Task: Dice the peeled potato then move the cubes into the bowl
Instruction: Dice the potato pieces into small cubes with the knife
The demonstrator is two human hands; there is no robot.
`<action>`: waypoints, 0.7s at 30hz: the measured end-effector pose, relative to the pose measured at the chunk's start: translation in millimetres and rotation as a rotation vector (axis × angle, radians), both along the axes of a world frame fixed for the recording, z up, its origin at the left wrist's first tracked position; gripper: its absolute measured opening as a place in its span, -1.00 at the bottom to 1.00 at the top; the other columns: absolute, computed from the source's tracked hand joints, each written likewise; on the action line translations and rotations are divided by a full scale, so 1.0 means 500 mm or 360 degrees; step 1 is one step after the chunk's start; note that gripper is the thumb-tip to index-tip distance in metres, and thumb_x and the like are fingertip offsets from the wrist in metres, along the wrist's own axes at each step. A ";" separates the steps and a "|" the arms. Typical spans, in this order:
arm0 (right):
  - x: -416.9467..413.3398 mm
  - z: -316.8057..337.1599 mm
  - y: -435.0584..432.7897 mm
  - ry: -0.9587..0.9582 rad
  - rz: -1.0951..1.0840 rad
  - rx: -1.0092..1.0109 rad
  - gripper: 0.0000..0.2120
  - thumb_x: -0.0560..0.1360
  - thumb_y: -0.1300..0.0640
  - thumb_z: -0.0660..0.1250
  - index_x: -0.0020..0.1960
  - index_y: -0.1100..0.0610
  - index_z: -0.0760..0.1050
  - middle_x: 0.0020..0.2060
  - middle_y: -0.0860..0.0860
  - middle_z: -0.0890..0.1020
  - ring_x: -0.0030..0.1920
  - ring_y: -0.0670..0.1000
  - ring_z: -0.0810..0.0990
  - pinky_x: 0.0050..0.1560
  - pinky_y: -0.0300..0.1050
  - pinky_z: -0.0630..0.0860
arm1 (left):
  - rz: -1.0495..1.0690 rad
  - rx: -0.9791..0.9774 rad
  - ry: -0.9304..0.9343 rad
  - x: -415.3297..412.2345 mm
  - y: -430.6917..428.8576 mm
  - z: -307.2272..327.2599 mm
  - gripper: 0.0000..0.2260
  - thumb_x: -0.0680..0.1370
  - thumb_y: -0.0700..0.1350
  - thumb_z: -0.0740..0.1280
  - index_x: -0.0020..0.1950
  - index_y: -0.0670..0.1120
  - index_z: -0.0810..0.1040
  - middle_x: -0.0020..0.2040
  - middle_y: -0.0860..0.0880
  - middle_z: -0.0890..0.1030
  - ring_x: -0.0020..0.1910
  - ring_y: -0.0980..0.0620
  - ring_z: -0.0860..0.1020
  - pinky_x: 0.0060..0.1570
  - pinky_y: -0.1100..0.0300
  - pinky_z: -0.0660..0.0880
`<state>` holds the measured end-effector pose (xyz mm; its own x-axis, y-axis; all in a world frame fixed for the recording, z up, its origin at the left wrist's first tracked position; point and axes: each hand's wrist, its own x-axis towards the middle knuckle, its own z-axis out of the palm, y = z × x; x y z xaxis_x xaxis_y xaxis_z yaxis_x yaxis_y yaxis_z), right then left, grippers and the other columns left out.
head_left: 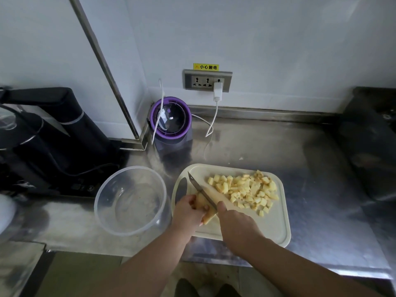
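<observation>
A cream cutting board [276, 228] lies on the steel counter. On its left part my left hand [188, 211] grips a piece of peeled potato [202, 203]. My right hand [235, 224] holds a knife [200, 190] by its handle, the blade slanting up and left against the potato piece. A heap of several yellow potato cubes [248, 190] sits on the far right half of the board. A clear plastic bowl [102, 202] stands just left of the board with no cubes in it.
A purple-rimmed appliance [170, 118] stands at the back by the wall, with a white cable [212, 123] running to the wall socket [206, 80]. A black kettle and base [49, 142] fill the left. A dark sink area [372, 146] lies at the right.
</observation>
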<state>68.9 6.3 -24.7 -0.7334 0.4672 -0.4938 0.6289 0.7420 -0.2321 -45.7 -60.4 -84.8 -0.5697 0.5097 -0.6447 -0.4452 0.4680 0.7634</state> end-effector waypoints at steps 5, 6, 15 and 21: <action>0.048 0.000 -0.006 0.0009 -0.0164 -0.0060 -0.71 0.67 -0.03 0.11 0.34 0.05 0.26 -0.15 -0.09 0.48 -0.21 -0.12 0.52 -0.18 -0.26 0.52 | -0.0015 0.0009 0.0012 0.000 -0.006 0.002 -0.65 0.54 -0.31 0.35 0.30 -0.13 0.43 0.12 -0.04 0.52 0.13 -0.09 0.54 -0.07 0.08 0.60; 0.052 -0.003 -0.009 -0.0007 -0.0147 -0.0053 -0.70 0.67 -0.04 0.09 0.35 0.06 0.25 -0.14 -0.08 0.48 -0.20 -0.12 0.51 -0.18 -0.25 0.51 | -0.0032 -0.0001 0.0016 -0.001 -0.005 0.002 -0.64 0.54 -0.30 0.35 0.31 -0.12 0.42 0.13 -0.03 0.51 0.12 -0.08 0.53 -0.10 0.10 0.59; 0.046 -0.023 -0.006 -0.0028 -0.0152 -0.0061 -0.64 0.66 -0.03 0.14 0.40 0.06 0.19 -0.17 -0.11 0.46 -0.28 -0.14 0.48 -0.36 -0.35 0.35 | -0.0154 -0.0103 0.0086 -0.006 0.003 0.002 -0.14 0.50 -0.31 0.38 0.52 0.31 -0.04 0.42 -0.10 0.30 0.35 -0.18 0.39 0.04 -0.20 0.58; 0.033 -0.017 0.009 -0.0025 -0.0108 -0.0144 -0.60 0.65 0.01 0.17 0.43 0.07 0.16 -0.28 -0.14 0.40 -0.36 -0.15 0.44 -0.39 -0.35 0.35 | -0.0069 -0.0073 -0.0060 -0.011 0.011 -0.002 -0.21 0.52 -0.36 0.34 0.52 0.26 0.05 0.41 -0.09 0.32 0.36 -0.17 0.37 0.13 -0.18 0.54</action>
<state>85.7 10.6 -33.4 -0.6938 0.4681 -0.5473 0.6808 0.6742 -0.2863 -51.2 -54.8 -86.0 -0.5224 0.5027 -0.6888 -0.4519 0.5217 0.7236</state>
